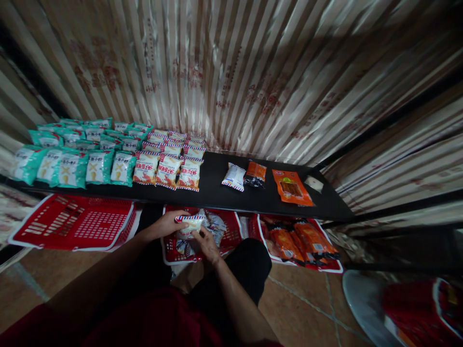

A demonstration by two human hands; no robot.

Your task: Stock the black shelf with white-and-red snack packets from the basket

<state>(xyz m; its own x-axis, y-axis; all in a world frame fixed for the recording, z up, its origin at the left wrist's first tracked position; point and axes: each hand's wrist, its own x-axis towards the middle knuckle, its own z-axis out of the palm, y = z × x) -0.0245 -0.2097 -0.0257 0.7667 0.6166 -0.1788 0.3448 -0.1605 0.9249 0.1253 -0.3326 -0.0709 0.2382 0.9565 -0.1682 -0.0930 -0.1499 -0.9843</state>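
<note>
Packet (190, 223) held up over the middle red basket (234, 231).
Its long axis runs roughly left to right; the left hand (172, 224) grasps its left end, the right hand (208, 244) pinches its lower right corner, so both are equally near. Matching packets (167, 168) sit on the black shelf (211, 180), ahead and slightly left. Pale and plump, it shows a red-and-blue striped top edge; its print is too dim to read.
</note>
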